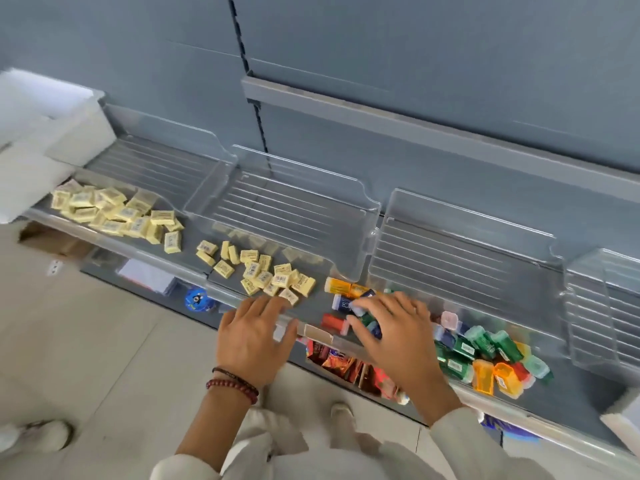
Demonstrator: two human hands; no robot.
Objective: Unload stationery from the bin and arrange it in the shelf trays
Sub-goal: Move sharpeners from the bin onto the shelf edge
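While left hand (254, 336) lies flat, fingers straight on tray edge (156, 263), yellow erasers (277, 277) just beyond fingertips, right hand (391, 327) splayed over coloured cases (483, 342) (grip indiscernible)

Both arms reach forward, palms down. The left hand (254, 336) lies flat with its fingers straight and slightly spread; two bead bracelets (232, 384) circle its wrist. The right hand (391, 327) is splayed wider, fingers gently bent downward, and whether its fingertips grip anything cannot be told.
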